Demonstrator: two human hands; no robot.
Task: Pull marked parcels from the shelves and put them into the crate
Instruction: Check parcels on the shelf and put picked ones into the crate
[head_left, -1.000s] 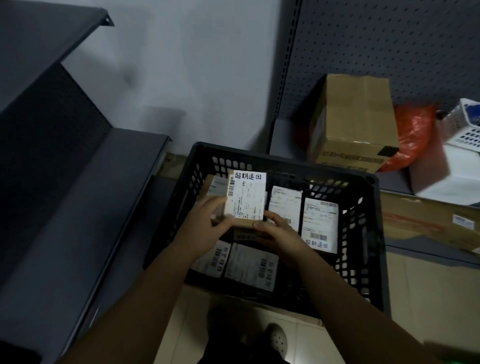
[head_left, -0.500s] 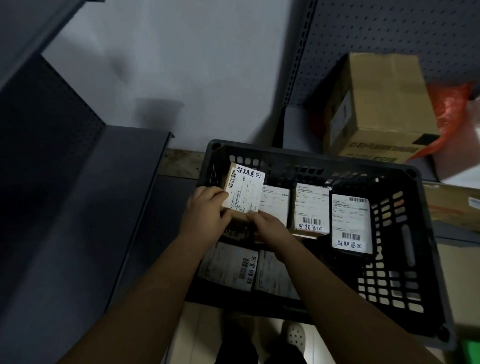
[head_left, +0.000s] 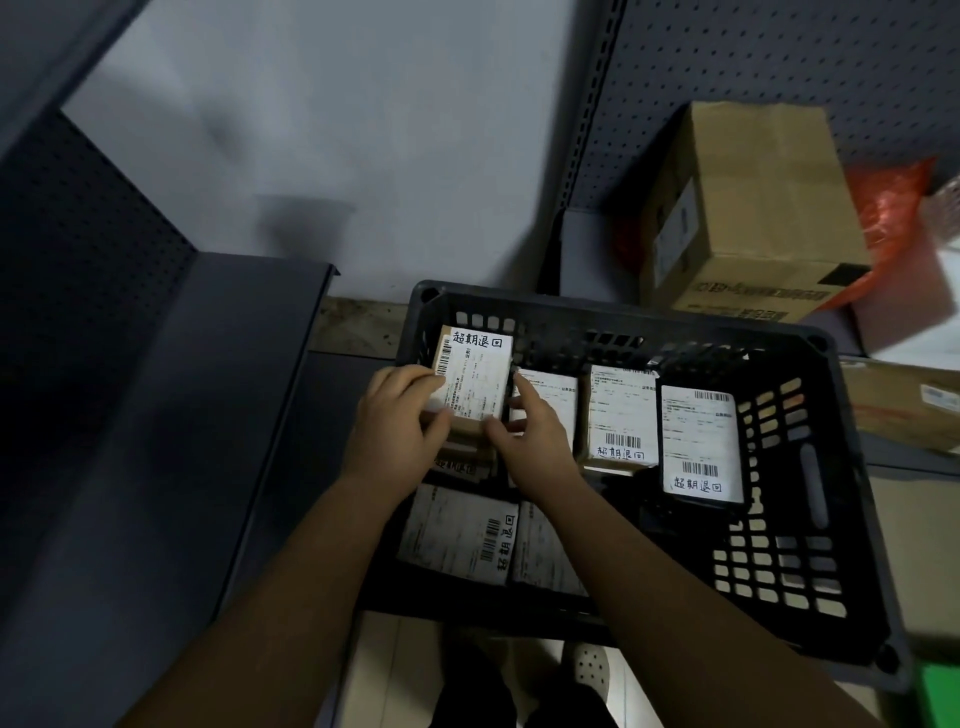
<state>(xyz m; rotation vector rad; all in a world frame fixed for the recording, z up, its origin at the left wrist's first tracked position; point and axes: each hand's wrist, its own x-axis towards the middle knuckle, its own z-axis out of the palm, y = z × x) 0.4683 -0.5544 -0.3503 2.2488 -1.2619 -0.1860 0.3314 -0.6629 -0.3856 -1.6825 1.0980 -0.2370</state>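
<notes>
- While both hands grasp it, the marked parcel (head_left: 475, 382) stands nearly upright in the far left corner of the crate (head_left: 831, 467), its top edge close under the far wall's slots.
- The left hand (head_left: 400, 426) curls round the parcel's lower left edge, thumb across the label. The right hand (head_left: 535, 441) pinches the lower right corner between thumb and forefinger.
- Open room lies at the crate's front right, where the dark bare floor shows beside the slotted right wall.
- Just right of the held parcel, three back-row parcels (head_left: 621, 415) stand side by side. The nearest is partly hidden by the right hand.
- Two flat parcels (head_left: 462, 535) lie at the front left between the forearms, and one lower parcel (head_left: 460, 460) sits beneath the held one: seven in all.
- One cardboard box (head_left: 753, 208) and one orange bag (head_left: 893, 218) sit on the right shelf behind the crate. A dark left shelf (head_left: 208, 415) flanks it.
</notes>
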